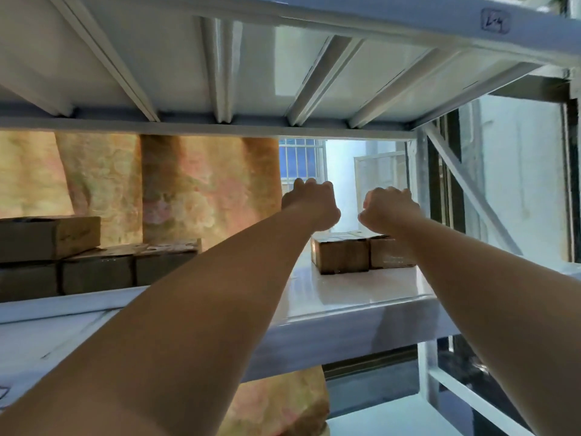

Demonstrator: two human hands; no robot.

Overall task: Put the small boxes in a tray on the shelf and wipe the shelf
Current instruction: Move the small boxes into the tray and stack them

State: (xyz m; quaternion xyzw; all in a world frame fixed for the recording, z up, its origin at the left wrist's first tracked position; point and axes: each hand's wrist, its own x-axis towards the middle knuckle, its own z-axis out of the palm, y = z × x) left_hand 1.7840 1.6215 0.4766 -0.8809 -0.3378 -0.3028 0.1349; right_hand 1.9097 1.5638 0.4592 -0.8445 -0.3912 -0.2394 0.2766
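Boxes (341,253) sit in a small group near the right end of the shelf (355,294), two side by side and touching, with a paler top showing just behind them. More boxes (94,265) are stacked well apart at the left end, one lying across the top of the others. No tray is in sight, nor a cloth.

Both arms reach in over the shelf. The left hand (311,204) and right hand (390,206) hang above the right-hand group, close to each other but apart, fingers curled down and away from view. Neither touches a box that I can see, and whether anything sits inside the curled fingers I cannot tell.

By my reckoning the gathering step is in hand: the boxes lie loose on the shelf and nothing looks wiped yet. The next move calls for lowering both hands onto the pair and gripping them from the sides, probably lifting them together since they butt against each other. A tray would have to be found first.

The shelf is white and glossy, with a rounded front lip, part of a pale metal rack whose ribbed upper deck (220,73) hangs overhead. Behind it hangs a patterned orange curtain (188,190), and to its right a bright barred window (301,158).
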